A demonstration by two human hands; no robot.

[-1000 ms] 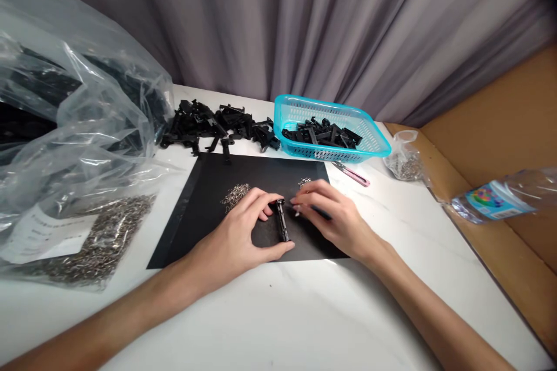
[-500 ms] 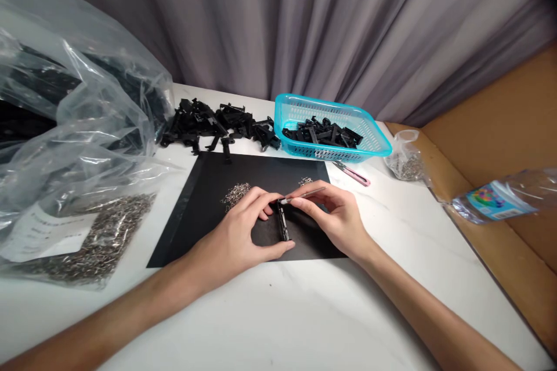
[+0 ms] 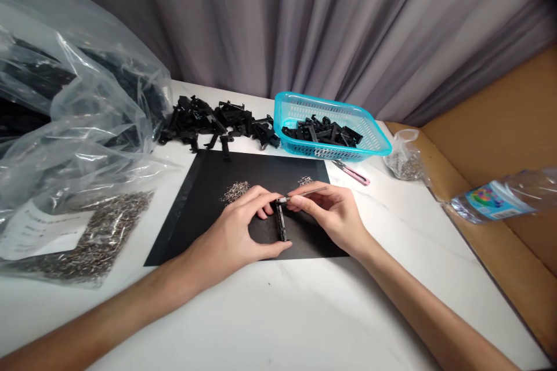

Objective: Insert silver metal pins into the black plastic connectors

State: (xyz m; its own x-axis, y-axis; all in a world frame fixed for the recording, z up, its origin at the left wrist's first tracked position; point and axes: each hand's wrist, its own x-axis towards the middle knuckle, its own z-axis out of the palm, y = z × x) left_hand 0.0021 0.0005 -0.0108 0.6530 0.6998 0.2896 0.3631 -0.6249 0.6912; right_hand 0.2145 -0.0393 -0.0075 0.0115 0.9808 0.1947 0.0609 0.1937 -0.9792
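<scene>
Over the flat black mat (image 3: 270,168), I see the left hand (image 3: 235,225), half curled, hold a slim black plastic part (image 3: 282,223) by its ends. The right hand (image 3: 339,214), pinching a thin grey tool (image 3: 314,191), has just reached its far end, so both hands now work there.

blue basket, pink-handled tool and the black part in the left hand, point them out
Blue basket (image 3: 326,110): head view, far inner wall.
Pink-handled tool (image 3: 358,177): head view, on the handle.
Black part (image 3: 281,222): head view, middle of its length.

Soft light — glare streaks (plastic bag (image 3: 82,72)).
</scene>
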